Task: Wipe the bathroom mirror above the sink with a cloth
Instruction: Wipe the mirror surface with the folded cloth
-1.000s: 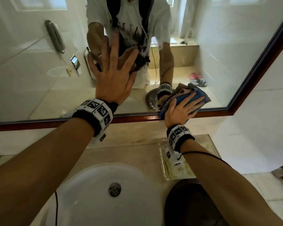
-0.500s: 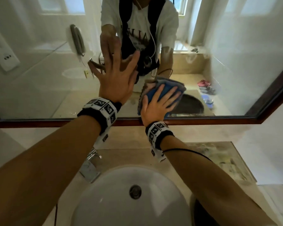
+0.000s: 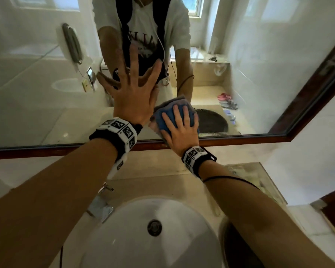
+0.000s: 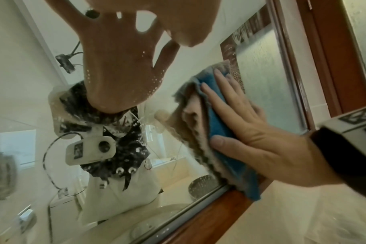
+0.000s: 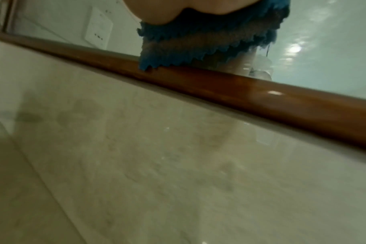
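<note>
brown wood frames the mirror (image 3: pixel 240 78), a wide pane on pale tiled wall above a beige stone counter (image 3: pixel 162 182). set into that counter is the white sink (image 3: pixel 153 238) with a metal drain at its middle and a chrome tap (image 3: pixel 101 206) at its left rim; a shallow glass tray (image 3: pixel 259 176) sits on the counter to the right. the glass reflects a bathroom with a window, a wall phone, pink slippers on the floor and a person in a white printed shirt.

the left hand (image 3: pixel 132 93) lies flat on the glass, fingers straight and spread, holding nothing. just beside it, the right hand (image 3: pixel 179 130) presses the cloth (image 3: pixel 170 113), a folded blue and tan rag, against the mirror's lower part with straight fingers on top, not curled round it.

the left wrist view shows what the head view does not: white specks and spatter on the glass around the left palm, the rag's stacked scalloped layers, and a frosted door reflected to the right. the right wrist view looks up from below and is blurred; it shows the cloth's lowest blue corner hanging onto the wooden frame (image 5: pixel 219 82), the marbled wall tile under it, and a socket plate reflected in the glass.
</note>
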